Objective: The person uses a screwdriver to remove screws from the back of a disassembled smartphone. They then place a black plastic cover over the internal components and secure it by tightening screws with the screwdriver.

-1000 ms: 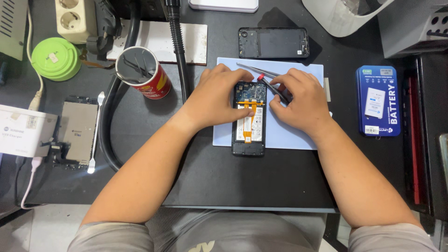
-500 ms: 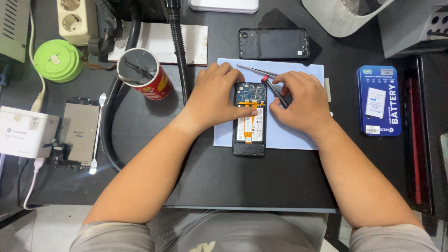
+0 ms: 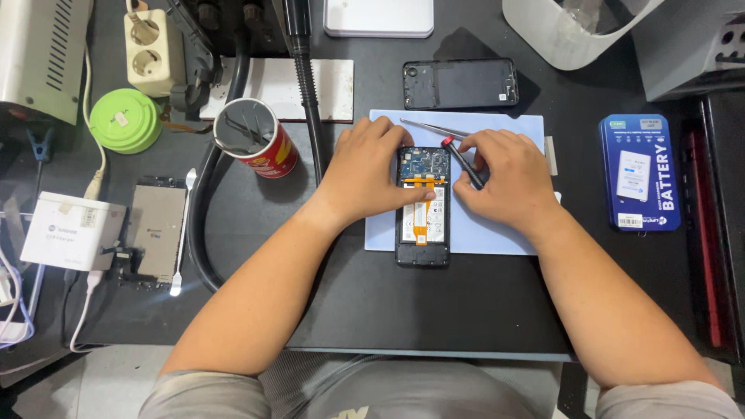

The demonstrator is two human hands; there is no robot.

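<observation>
An opened phone (image 3: 424,213) lies face down on a light blue mat (image 3: 497,225), its circuit board and orange flex cable showing. My left hand (image 3: 372,174) rests on the phone's left edge and pins it down, thumb across the middle. My right hand (image 3: 508,178) holds a black screwdriver with a red cap (image 3: 459,159), its tip angled toward the top right of the board. Metal tweezers (image 3: 431,128) lie on the mat just above the phone.
The phone's black back cover (image 3: 459,84) lies beyond the mat. A red can holding tools (image 3: 256,138), a thick black hose (image 3: 198,225), a green round lid (image 3: 124,120), another dismantled device (image 3: 155,229), a white charger box (image 3: 71,230) and a blue battery package (image 3: 640,172) surround the work area.
The right hand has tilted the screwdriver more upright over the top of the board. The left hand stays on the phone.
</observation>
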